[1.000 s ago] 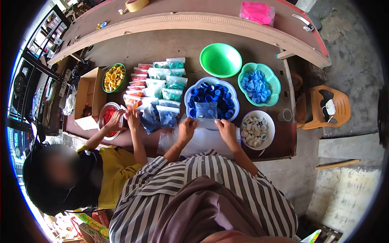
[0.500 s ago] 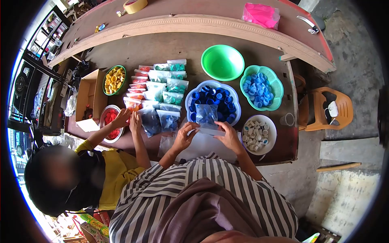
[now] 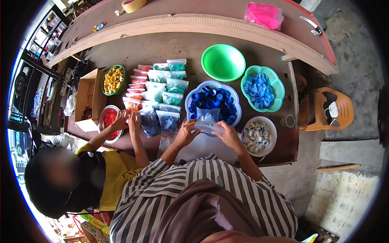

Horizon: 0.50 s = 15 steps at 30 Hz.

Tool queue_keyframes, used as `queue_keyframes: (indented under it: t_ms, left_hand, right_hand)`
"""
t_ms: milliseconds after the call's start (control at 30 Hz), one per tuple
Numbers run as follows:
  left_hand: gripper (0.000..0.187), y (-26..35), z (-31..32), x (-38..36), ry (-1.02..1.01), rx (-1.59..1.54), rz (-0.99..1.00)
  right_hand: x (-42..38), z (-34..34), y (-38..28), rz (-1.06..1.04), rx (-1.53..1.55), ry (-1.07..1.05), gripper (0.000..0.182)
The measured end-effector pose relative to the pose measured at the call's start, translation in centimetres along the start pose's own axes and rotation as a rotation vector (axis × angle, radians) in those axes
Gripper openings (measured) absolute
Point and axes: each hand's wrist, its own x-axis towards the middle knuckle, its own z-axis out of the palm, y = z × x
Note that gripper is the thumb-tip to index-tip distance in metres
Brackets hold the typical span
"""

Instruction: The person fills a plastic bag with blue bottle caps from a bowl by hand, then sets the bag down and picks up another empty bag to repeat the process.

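Note:
A clear plastic zip bag [image 3: 208, 123] is stretched between my two hands, with something dark blue showing through its far part. My left hand [image 3: 187, 133] pinches one end of its near edge, and my right hand [image 3: 227, 135] pinches the other. Just beyond the bag stands a blue-rimmed basket [image 3: 239, 106] of dark blue bottle caps [image 3: 213, 97]. Left of my left hand lie filled bags of blue caps [image 3: 168, 120]. Close to my right hand is a white bowl [image 3: 273, 139] of white caps [image 3: 256, 136].
Rows of filled bags [image 3: 155, 92] cover the table's middle-left. Behind the caps sit a green basin [image 3: 223, 62] and a teal basket [image 3: 277, 93] of light blue caps. At left, a co-worker's hands [image 3: 126, 120] are beside a bowl of red caps [image 3: 110, 118]. A raised shelf [image 3: 190, 22] spans the back.
The bag between my hands has tilted and creased, its near edge no longer held flat. My right hand has shifted slightly. The co-worker's hands have barely moved.

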Motion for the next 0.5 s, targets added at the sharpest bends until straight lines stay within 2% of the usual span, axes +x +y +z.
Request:
queue_keyframes:
  t_ms: [33, 67, 133, 167, 233, 267, 333, 367, 433, 500]
  left_hand:
    - [0.02, 0.0, 0.1, 0.1, 0.01, 0.014, -0.005]
    - [0.02, 0.1, 0.2, 0.3, 0.009, 0.015, -0.006]
    - [0.017, 0.2, 0.6, 0.4, 0.1, -0.04, -0.112]
    - [0.017, 0.0, 0.7, 0.5, 0.097, -0.04, -0.115]
    - [0.019, -0.5, 1.0, 0.7, 0.065, -0.01, -0.313]
    - [0.019, -0.6, 1.1, 0.6, 0.064, -0.011, -0.315]
    - [0.023, -0.1, 0.7, 1.1, 0.067, -0.139, -0.464]
    - [0.023, 0.2, 0.5, 1.3, 0.068, -0.139, -0.463]
    - [0.028, 0.8, 0.0, 1.8, 0.036, -0.177, -0.611]
    - [0.029, 0.3, 0.2, 1.8, 0.076, -0.256, -0.583]
  right_hand:
    - [0.2, 0.1, 0.1, 0.109, 0.021, 0.007, 0.036]
    - [0.4, 0.3, 0.5, 0.109, 0.023, 0.007, 0.036]
    - [1.0, 0.6, 1.3, 0.108, 0.439, 0.033, 0.055]
    - [1.2, 0.7, 1.7, 0.111, 0.441, 0.032, 0.055]
    - [1.9, 0.5, 1.5, 0.142, 0.6, 0.154, 0.067]
    - [2.3, 0.7, 2.6, 0.156, 0.579, 0.188, 0.074]
    - [2.5, 0.7, 2.0, 0.182, 0.583, 0.23, 0.076]
    - [2.6, 0.6, 1.7, 0.206, 0.587, 0.271, 0.078]
    - [2.8, 0.6, 2.3, 0.197, 0.597, 0.254, 0.082]
    - [2.7, 0.3, 2.2, 0.173, 0.646, 0.173, 0.079]
